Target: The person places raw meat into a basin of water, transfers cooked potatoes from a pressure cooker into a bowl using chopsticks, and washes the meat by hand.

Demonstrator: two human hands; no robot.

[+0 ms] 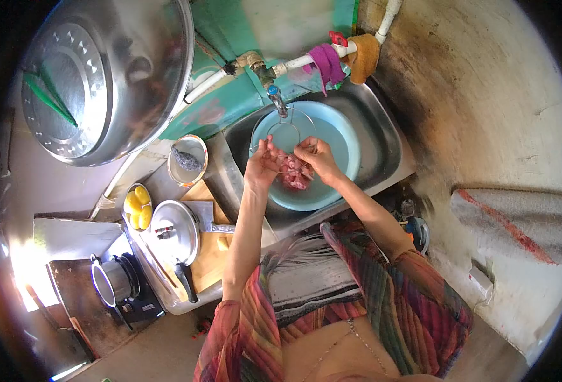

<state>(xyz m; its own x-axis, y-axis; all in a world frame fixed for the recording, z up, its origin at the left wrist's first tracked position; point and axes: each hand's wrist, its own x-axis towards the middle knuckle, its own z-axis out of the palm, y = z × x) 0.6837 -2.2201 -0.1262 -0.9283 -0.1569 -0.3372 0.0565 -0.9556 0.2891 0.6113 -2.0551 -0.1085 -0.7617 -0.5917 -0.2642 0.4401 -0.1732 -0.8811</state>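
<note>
Pieces of reddish raw meat lie in a light blue basin of water, which stands in the metal sink. My left hand is over the basin's left part, fingers curled and apart, at the edge of the meat; whether it grips a piece cannot be made out. My right hand is over the middle of the basin, its thumb and fingertips pinched together just above the meat on something too small to name. Above both hands is the tap.
A large metal bowl looms at the upper left. Left of the sink are a bowl with a scrubber, a plate of yellow items, a pot lid, a cleaver on a cutting board, and a pot.
</note>
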